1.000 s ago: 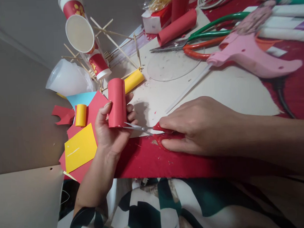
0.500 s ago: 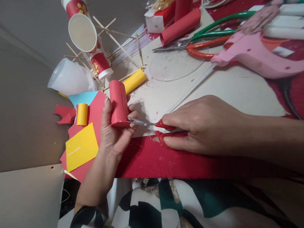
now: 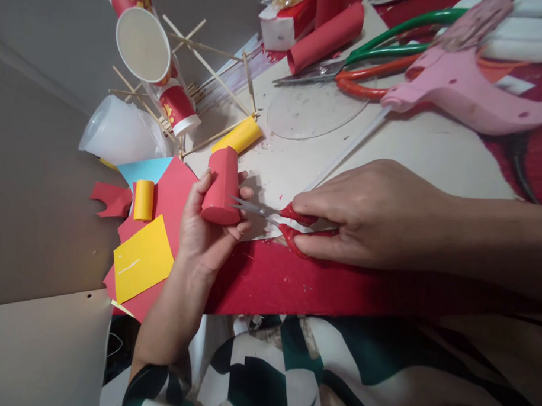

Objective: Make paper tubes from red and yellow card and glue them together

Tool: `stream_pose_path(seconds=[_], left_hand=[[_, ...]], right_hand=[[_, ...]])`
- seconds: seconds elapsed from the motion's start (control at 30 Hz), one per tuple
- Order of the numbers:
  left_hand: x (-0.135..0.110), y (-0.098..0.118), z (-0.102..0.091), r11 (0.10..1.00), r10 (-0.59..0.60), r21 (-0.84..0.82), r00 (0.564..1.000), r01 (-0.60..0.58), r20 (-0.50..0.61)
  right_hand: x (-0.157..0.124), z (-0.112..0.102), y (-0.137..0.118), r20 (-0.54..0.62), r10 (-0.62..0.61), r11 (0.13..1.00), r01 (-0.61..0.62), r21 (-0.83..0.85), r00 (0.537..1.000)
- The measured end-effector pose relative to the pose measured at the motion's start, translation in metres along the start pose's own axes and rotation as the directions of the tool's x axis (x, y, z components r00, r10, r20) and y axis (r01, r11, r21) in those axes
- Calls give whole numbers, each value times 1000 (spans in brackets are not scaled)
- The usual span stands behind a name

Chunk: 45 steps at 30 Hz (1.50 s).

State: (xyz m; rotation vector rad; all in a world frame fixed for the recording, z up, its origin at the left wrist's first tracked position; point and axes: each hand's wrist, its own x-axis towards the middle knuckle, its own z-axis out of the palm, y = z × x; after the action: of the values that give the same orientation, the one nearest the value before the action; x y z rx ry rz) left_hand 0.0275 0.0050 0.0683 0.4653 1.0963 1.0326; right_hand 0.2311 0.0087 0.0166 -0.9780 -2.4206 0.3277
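Between thumb and fingers, my left hand [image 3: 205, 229] grips a red paper tube [image 3: 221, 187], tilted slightly with its lower end towards me. That end looks covered by a red paper disc. My right hand [image 3: 360, 217] has its fingers in the red handles of small scissors [image 3: 263, 213]. The scissors' blades are a little apart, and their tips lie against the near lower side of the tube. Just beyond the tube is a yellow paper tube [image 3: 237, 136] on the white board.
A pink glue gun [image 3: 467, 95] and large pliers-like shears with green and orange handles [image 3: 381, 54] lie at right. Paper cups [image 3: 143, 44], a stick frame [image 3: 217, 68] and a plastic cup [image 3: 121, 131] stand at back left. Yellow paper [image 3: 144, 261] lies over red sheets.
My left hand has shifted slightly right and turned the red tube, so more of its closed end shows. The scissors' tips now sit higher on the tube's side.
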Motion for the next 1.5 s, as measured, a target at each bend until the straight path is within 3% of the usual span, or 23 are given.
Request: stream_pose_path(seconds=[0.43,0.5,0.57,0.63,0.77,0.9,1.0,1.07,1.23,1.4,1.5], left_hand=[[2,-7,1,997,-35,69,998,32,44],[1,-8,2,994,-7,107,1000,5,14],[-2,-9,3,983,104,155,995,-101,-9],[-6,-10,5,944,284,179,959,-277,-13],[-15,-13,8,797,581,181,813,-576,30],[-12,-14,2,664,685,248,707,-705,176],[-8,-12,-6,622,688,237,665,-747,291],[-7,-10,-10,653,654,215,684,-726,324],[-9,-6,-14,824,454,144,791,-548,410],[-6,0,-20,908,340,45,795,-417,503],[-5,4,-23,921,324,2,771,-389,548]], right_hand=[[0,-1,1,46,-29,1000,29,-7,999],[0,-1,0,37,-32,999,31,7,999],[-1,-2,-2,8,-48,998,48,28,999],[-3,-3,-3,-53,-70,996,73,48,996],[-5,-4,-3,-179,-102,988,121,98,978],[-4,-4,0,-289,-131,971,181,154,948],[-3,-5,-1,-328,-144,965,206,164,934],[-2,-8,-2,-338,-151,964,214,159,929],[2,-15,-3,-317,-259,947,305,103,912],[4,-27,-11,-349,-231,944,297,146,908],[1,-44,-25,-214,-173,945,223,241,961]])
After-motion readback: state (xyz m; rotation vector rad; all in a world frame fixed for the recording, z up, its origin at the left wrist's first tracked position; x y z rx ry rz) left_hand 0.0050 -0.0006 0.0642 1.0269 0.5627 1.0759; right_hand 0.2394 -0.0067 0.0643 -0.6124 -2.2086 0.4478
